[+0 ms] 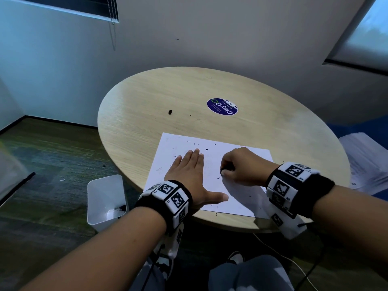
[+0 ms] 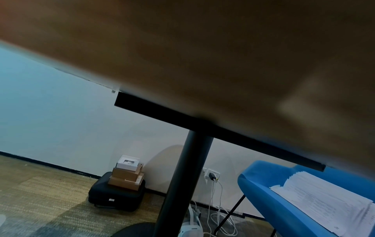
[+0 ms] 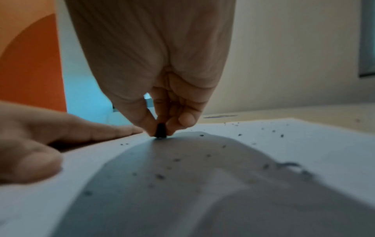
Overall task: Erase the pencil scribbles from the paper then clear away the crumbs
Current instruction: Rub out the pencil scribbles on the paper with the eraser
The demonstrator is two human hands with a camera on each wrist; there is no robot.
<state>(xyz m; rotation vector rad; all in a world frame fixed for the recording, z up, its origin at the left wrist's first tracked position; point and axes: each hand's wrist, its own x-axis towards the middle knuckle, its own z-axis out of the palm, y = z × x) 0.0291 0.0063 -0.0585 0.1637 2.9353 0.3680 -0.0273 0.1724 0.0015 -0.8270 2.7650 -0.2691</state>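
We're in a small office meeting room here: a round wood-grain counter point(image 1: 147, 106) on a single black pedestal leg point(image 2: 182, 184), patterned carpet tiles point(image 1: 52, 154) underfoot, plain white walls point(image 1: 210, 38). There's a blue chair point(image 2: 263, 200) stacked with printed papers point(image 2: 328, 206), a window blind point(image 1: 63, 5) up top, a plastic bin point(image 1: 105, 198) on the floor (cardboard boxes point(image 2: 125, 178) parked by the wall socket point(image 2: 211, 174), too).

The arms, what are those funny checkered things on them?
Each bare forearm wears a thick black wristband covered in white square tiles printed with black pixel patterns, like little codes. The left wristband matches it. White padded pieces with more patterns hang beneath both, and thin cables trail down from them. No sleeves show.
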